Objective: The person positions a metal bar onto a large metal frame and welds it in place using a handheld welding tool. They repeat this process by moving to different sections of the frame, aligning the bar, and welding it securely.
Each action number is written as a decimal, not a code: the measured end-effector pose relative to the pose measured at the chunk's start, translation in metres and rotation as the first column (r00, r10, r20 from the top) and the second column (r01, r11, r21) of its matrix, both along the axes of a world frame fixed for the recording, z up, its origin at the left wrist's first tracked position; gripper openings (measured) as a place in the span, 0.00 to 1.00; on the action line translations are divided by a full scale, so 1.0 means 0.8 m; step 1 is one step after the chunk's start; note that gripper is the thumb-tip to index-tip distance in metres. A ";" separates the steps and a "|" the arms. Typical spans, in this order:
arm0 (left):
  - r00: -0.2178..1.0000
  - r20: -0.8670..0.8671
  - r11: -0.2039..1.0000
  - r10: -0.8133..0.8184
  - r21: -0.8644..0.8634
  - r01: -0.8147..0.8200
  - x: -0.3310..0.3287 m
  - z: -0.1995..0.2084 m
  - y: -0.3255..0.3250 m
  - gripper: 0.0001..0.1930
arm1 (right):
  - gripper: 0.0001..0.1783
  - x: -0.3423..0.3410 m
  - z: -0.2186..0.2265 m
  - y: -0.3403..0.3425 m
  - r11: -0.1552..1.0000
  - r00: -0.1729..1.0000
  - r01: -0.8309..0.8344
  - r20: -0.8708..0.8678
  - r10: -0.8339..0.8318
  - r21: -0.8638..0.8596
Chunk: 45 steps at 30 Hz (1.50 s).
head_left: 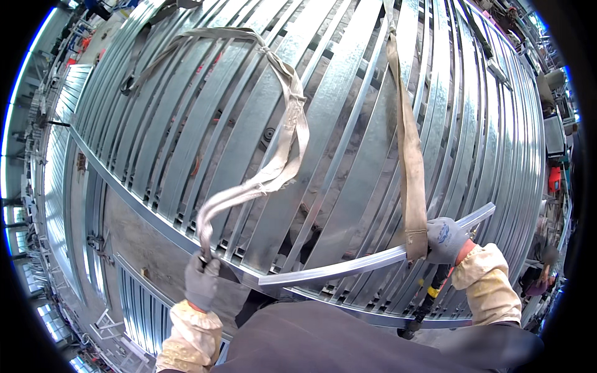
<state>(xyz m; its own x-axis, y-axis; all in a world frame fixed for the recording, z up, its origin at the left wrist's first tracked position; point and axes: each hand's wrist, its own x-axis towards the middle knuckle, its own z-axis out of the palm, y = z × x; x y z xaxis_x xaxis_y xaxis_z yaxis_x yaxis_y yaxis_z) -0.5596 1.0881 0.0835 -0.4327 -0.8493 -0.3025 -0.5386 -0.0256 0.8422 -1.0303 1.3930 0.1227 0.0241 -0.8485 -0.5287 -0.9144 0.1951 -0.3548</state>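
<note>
My left hand (202,281), in a grey work glove, is closed on one end of a beige webbing sling (292,102) near the lower edge of the metal frame. From there the sling runs up in a loose curve across the slats. My right hand (445,241), gloved as well, is closed around a silver metal bar (348,266) that lies slantwise over the near slats. A second beige sling (409,155) hangs down from above, and its lower end wraps around the bar just left of my right hand.
A large rack of galvanized metal slats (261,124) spreads out before me. A dark rod with yellow bands (429,301) stands below my right hand. Another slatted panel (140,304) lies at the lower left, and a dark strap (138,50) rests at the upper left.
</note>
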 end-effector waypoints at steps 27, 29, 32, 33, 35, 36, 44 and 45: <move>0.964 -0.226 0.855 -0.140 0.464 0.233 -0.083 0.002 -0.174 0.19 | 0.18 0.070 -0.009 -0.042 0.918 0.915 0.396 0.081 -0.396 0.012; 0.963 -0.252 0.846 -0.097 0.488 0.212 -0.084 -0.001 -0.170 0.20 | 0.18 0.074 -0.005 -0.041 0.914 0.911 0.406 0.080 -0.405 0.006; 0.960 -0.264 0.841 -0.090 0.496 0.215 -0.092 0.004 -0.158 0.20 | 0.19 0.083 -0.011 -0.044 0.927 0.933 0.354 0.108 -0.342 -0.121; 0.959 -0.256 0.842 -0.120 0.486 0.235 -0.096 0.012 -0.151 0.20 | 0.19 0.086 -0.011 -0.047 0.925 0.934 0.354 0.101 -0.343 -0.135; 0.946 -0.247 0.835 -0.211 0.458 0.306 -0.108 0.022 -0.141 0.20 | 0.19 0.094 -0.010 -0.057 0.921 0.935 0.353 0.086 -0.343 -0.165; 0.944 -0.116 0.827 -0.310 0.456 0.328 -0.118 0.034 -0.134 0.20 | 0.18 0.099 -0.014 -0.064 0.918 0.936 0.352 0.089 -0.341 -0.181; 0.778 0.324 0.764 -0.538 -0.203 0.613 -0.165 0.028 -0.060 0.23 | 0.17 0.183 -0.044 -0.169 0.884 0.899 0.437 0.112 -0.423 -0.166; 0.790 0.358 0.759 -0.498 -0.260 0.597 -0.167 0.022 -0.057 0.23 | 0.18 0.191 -0.045 -0.183 0.882 0.894 0.446 0.125 -0.431 -0.154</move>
